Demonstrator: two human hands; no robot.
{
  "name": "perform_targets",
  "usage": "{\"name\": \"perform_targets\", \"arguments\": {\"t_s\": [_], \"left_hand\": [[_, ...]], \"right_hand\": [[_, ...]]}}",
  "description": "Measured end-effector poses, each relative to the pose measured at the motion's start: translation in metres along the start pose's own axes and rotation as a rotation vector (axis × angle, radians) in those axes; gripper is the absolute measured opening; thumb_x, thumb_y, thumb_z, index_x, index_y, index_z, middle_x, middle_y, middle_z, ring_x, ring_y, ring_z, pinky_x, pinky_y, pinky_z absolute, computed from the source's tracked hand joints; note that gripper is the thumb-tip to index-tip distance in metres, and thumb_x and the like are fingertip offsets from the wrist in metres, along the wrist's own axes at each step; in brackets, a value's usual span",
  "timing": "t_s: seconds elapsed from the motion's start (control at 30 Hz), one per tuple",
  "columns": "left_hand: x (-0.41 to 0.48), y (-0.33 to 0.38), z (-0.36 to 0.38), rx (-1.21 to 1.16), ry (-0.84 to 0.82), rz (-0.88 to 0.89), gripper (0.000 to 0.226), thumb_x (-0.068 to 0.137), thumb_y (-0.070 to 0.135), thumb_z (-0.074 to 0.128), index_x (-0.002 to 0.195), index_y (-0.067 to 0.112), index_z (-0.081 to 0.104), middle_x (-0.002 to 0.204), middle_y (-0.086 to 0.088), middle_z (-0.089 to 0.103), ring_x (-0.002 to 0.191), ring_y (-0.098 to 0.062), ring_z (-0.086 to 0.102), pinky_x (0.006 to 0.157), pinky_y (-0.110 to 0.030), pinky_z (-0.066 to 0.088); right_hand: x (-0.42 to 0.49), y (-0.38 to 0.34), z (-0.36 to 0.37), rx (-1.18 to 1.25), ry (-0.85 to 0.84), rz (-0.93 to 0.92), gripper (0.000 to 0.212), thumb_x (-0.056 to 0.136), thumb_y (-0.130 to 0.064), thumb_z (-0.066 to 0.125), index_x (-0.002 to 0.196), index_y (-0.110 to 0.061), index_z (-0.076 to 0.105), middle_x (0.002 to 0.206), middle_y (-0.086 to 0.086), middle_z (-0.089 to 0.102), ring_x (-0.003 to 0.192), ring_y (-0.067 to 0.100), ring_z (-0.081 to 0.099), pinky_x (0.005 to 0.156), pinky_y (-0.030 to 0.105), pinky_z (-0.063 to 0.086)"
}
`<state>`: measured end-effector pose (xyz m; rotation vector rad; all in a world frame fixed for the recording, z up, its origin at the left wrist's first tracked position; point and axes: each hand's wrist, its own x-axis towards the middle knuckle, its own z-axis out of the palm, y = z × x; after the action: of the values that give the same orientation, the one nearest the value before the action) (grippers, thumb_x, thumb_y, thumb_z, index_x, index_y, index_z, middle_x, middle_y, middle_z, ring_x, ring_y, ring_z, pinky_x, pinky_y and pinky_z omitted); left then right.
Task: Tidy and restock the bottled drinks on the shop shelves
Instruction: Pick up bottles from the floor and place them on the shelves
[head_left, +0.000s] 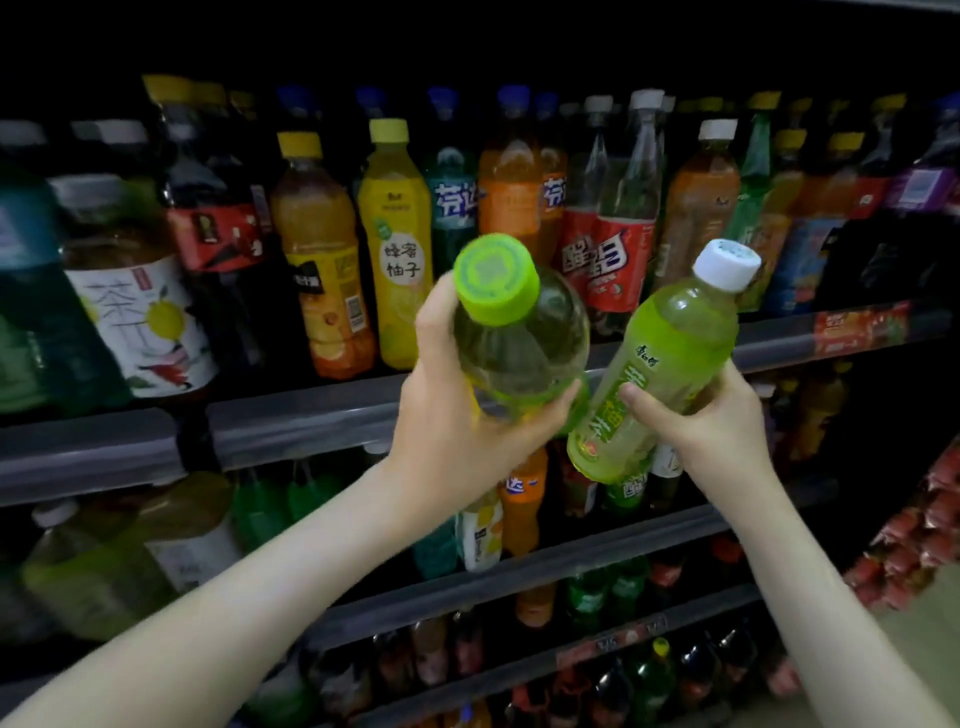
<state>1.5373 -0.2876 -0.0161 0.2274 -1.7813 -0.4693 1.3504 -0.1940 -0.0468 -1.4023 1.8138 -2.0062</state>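
Observation:
My left hand (447, 421) grips a pale green drink bottle with a lime-green cap (511, 332), tipped so its cap faces me. My right hand (711, 421) grips a second green tea bottle with a white cap (660, 364), tilted to the right, its base low by the other bottle. Both bottles are held in front of the grey shelf edge (311, 415), close together at the middle of the view.
The upper shelf holds a dense row of bottles: a yellow honey-pomelo bottle (397, 244), orange drinks (322, 260), a red-labelled clear bottle (613, 249), a white-labelled tea bottle (135, 312). Lower shelves (571, 561) carry more bottles. Red packets (919, 540) hang at the right.

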Motion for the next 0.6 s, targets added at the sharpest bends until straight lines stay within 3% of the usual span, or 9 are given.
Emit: {"name": "perform_targets", "arguments": {"t_s": [0.07,0.1,0.17,0.27,0.33,0.47,0.6], "left_hand": [[-0.028,-0.003,-0.02,-0.052,-0.092,-0.115,0.075,0.068,0.044,0.076,0.129,0.04,0.033,0.115,0.036,0.049,0.109,0.022,0.046,0.084,0.001,0.038],[-0.041,-0.008,-0.029,-0.068,-0.156,-0.137,0.076,0.069,0.045,0.075,0.13,0.04,0.031,0.121,0.041,0.044,0.112,0.021,0.045,0.085,0.0,0.038],[-0.069,-0.02,-0.044,-0.114,-0.271,-0.214,0.082,0.072,0.045,0.075,0.136,0.038,0.024,0.125,0.039,0.042,0.116,0.012,0.049,0.087,-0.005,0.042],[-0.108,-0.038,-0.061,-0.169,-0.412,-0.393,0.082,0.068,0.046,0.077,0.128,0.058,0.022,0.124,0.036,0.048,0.113,0.01,0.053,0.086,-0.006,0.044],[-0.138,-0.049,-0.067,-0.124,-0.489,-0.511,0.082,0.063,0.049,0.076,0.122,0.064,0.02,0.121,0.036,0.05,0.109,0.011,0.054,0.084,-0.006,0.044],[-0.198,-0.059,-0.084,0.01,-0.598,-0.665,0.073,0.06,0.053,0.068,0.12,0.061,0.027,0.112,0.035,0.053,0.109,0.004,0.054,0.083,-0.007,0.041],[-0.259,-0.067,-0.104,0.187,-0.665,-0.726,0.068,0.061,0.052,0.063,0.121,0.044,0.033,0.122,0.023,0.05,0.106,-0.005,0.055,0.079,-0.025,0.048]], "right_hand": [[-0.019,0.001,0.011,-0.034,-0.036,0.039,0.049,0.056,-0.05,0.077,0.1,-0.037,0.059,0.092,-0.03,0.069,0.088,-0.007,0.065,0.069,0.008,0.049],[-0.03,0.003,0.017,-0.05,-0.054,0.054,0.048,0.056,-0.049,0.077,0.099,-0.037,0.059,0.092,-0.031,0.068,0.088,-0.009,0.064,0.069,0.006,0.048],[-0.054,0.009,0.031,-0.079,-0.104,0.097,0.046,0.058,-0.046,0.08,0.098,-0.039,0.059,0.093,-0.033,0.068,0.089,-0.012,0.063,0.07,0.003,0.046],[-0.093,0.023,0.053,-0.11,-0.206,0.24,0.051,0.056,-0.05,0.088,0.099,-0.052,0.061,0.099,-0.03,0.068,0.092,-0.01,0.064,0.069,0.004,0.046],[-0.118,0.037,0.068,-0.113,-0.28,0.326,0.052,0.055,-0.042,0.085,0.099,-0.056,0.061,0.099,-0.028,0.069,0.091,-0.007,0.065,0.067,0.006,0.048],[-0.169,0.067,0.096,-0.11,-0.396,0.462,0.052,0.064,-0.006,0.088,0.102,-0.032,0.064,0.097,-0.026,0.071,0.089,-0.008,0.065,0.071,0.004,0.045],[-0.212,0.104,0.12,-0.066,-0.548,0.613,0.054,0.066,0.007,0.083,0.103,-0.027,0.06,0.089,-0.025,0.071,0.082,-0.01,0.065,0.07,0.006,0.047]]}}
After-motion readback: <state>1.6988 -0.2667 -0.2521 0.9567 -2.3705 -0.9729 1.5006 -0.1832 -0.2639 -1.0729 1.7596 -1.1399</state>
